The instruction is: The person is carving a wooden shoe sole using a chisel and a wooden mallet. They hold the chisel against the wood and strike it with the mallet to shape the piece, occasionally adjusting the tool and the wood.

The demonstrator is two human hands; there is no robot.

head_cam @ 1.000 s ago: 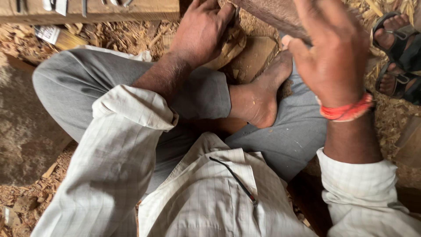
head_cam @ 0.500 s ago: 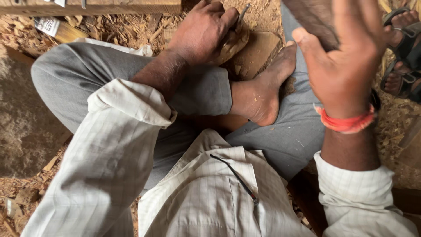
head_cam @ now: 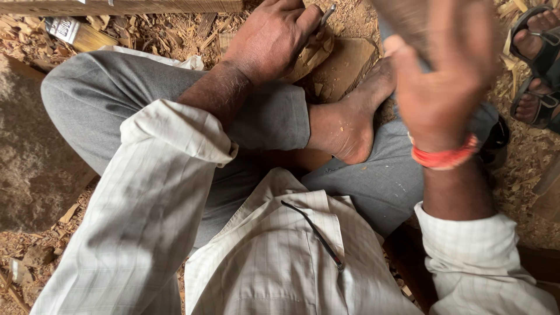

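Ground: wood shavings and chips cover the earth floor all around us, thickest along the top and right edges.
Seat: we sit cross-legged in grey trousers, one bare foot resting on the folded leg.
Left hand: fingers curled tight around a thin metal tool, its tip pressed to the wooden piece lying on the floor just beyond the foot.
Right hand: raised and blurred, fingers closed around a dark wooden mallet.
Edges: we see a plank along the top, a paintbrush near it, a stone slab at left.
Neighbour: another person's sandalled feet at upper right.
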